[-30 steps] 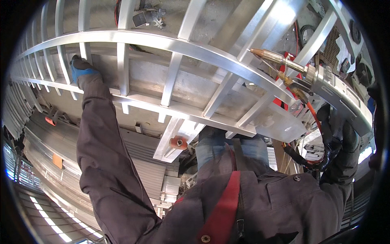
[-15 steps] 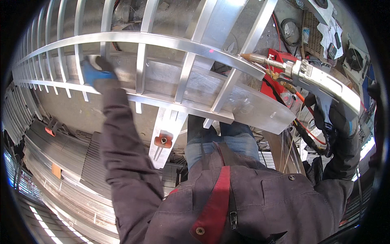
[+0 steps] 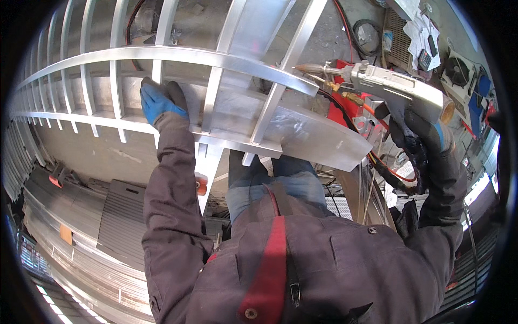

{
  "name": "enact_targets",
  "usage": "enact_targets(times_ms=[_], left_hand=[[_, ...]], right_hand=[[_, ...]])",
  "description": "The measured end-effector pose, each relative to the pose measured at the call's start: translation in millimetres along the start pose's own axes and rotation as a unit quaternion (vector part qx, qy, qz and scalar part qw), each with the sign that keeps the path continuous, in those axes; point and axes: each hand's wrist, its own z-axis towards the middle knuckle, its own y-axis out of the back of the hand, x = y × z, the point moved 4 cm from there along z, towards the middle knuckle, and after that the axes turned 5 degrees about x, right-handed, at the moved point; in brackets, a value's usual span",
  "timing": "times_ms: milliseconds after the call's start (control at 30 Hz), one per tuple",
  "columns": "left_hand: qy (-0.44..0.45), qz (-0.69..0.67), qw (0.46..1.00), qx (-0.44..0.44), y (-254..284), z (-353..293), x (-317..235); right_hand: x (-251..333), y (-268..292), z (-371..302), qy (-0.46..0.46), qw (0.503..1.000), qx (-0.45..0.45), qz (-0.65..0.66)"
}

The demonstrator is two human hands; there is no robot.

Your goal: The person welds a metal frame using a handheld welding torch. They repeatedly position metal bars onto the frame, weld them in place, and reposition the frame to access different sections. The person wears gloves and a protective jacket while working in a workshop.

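My right hand [image 3: 434,135], in a dark glove with a blue band, is wrapped round the handle of a silver handheld welding gun [image 3: 396,86]. The gun's copper-coloured nozzle [image 3: 307,68] points left, close to the right end of a curved metal rail [image 3: 237,62]. My left hand [image 3: 164,102], gloved in blue and dark grey, is closed round a crosswise metal slat [image 3: 158,70] between the two long rails of a frame. Its fingers and thumb lie on either side of the slat, though the grip is partly hidden. A wide metal plate [image 3: 318,135] lies under the frame.
Red equipment [image 3: 345,102], hoses and a coiled black cable [image 3: 367,35] sit at the right. A fan unit [image 3: 458,73] and a woven basket [image 3: 402,40] stand farther right. Stacked metal profiles [image 3: 81,216] lie at the lower left. An orange-red clamp part [image 3: 202,186] shows below the frame.
My left hand, blurred before, has moved right along the frame and now rests on a slat. The view has shifted. The welding gun stays in my right hand near the rail's end.
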Motion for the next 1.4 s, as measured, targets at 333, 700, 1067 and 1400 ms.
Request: enact_targets(times_ms=[333,700,1067,1400], left_hand=[[-0.001,0.014,1.000,0.014,-3,4,1],[-0.007,0.013,1.000,0.007,-6,3,2],[-0.011,0.045,0.999,0.002,-2,5,-4],[-0.012,0.022,1.000,-0.003,-2,4,-7]], right_hand=[[-4,9,42,-0.002,0.991,0.084,-0.100],[-7,13,56,0.030,0.991,0.117,-0.064],[-13,26,66,0.007,0.991,0.116,-0.064],[-12,39,77,0.008,0.982,0.146,-0.116]])
